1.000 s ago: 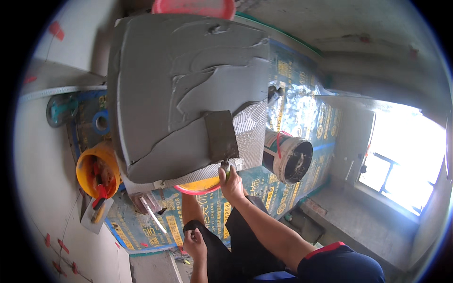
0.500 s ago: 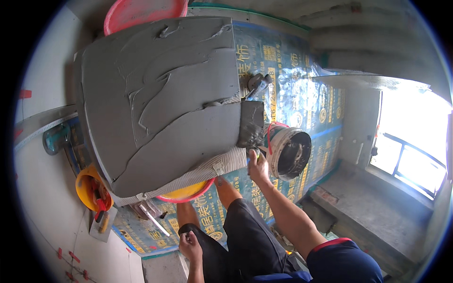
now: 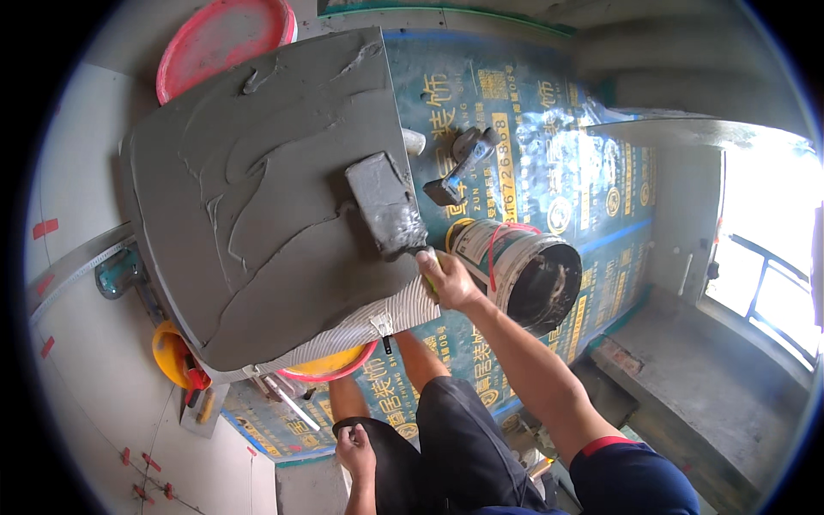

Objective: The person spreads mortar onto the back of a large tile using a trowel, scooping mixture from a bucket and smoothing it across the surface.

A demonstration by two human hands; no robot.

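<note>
Thick grey mortar coats most of a large tile [image 3: 396, 309], whose ribbed bare back shows along its near edge. My right hand [image 3: 448, 281] is closed round the yellowish-green handle of a trowel [image 3: 384, 202]. The trowel's wide, mortar-smeared blade lies over the coating by the tile's right edge; I cannot tell how firmly it presses. Ridges and a long curved line mark the spread mortar [image 3: 283, 206]. Down by my left knee, my left hand [image 3: 356, 452] is held with its fingers curled in, and nothing shows in them.
A mortar-stained bucket [image 3: 541, 279] stands right of the tile. Beyond it, a grey-coated tool [image 3: 468, 163] lies on the printed floor sheeting [image 3: 592, 172]. Red-rimmed tubs [image 3: 225, 47] show past the tile's edges. At left are a yellow container [image 3: 168, 352] and another trowel [image 3: 204, 412].
My right hand has brought the trowel leftward from beside the tile's right edge onto the mortar. My left hand stays by the knee. The whole view has shifted slightly.
</note>
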